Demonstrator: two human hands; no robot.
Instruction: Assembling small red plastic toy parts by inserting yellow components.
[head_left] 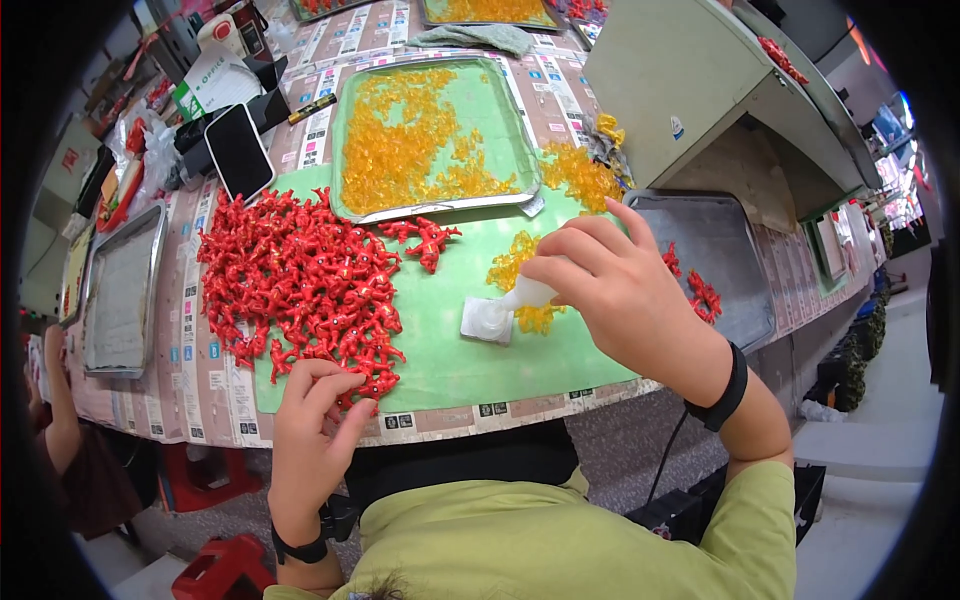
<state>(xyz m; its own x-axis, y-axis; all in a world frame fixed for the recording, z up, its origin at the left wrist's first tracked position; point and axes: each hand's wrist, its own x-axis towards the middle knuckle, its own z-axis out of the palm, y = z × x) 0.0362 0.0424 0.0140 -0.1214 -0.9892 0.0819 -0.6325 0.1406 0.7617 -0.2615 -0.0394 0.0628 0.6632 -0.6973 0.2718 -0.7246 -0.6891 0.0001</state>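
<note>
**A bench [180,330], a red pile [300,265] and a tilted bottle [531,292]**

The bench, covered in printed paper, spreads under everything. A grey metal box [665,90] stands at its far right side. A green mat [520,370] lies in front of the person, with a tray [497,110] at its far edge, partly covered in yellow pieces. A dark tray [735,260] sits to the right, below the box, with a few red figures [705,298] in it; a third tray [120,300] lies at the left.

The red pile, many small figures heaped together, covers the mat's left part and runs past its edge. The right hand [625,290] grips the white bottle over the mat, fingers closed round its body. The left hand [315,415] is at the pile's near edge, fingers bent; whether they pinch a figure, I cannot tell. A phone [240,150] leans beyond the pile.

The bottle slants down to the left, its lower end at a white block [487,320] on the mat. Small yellow pieces [510,262] lie loose just behind the bottle and block.
</note>
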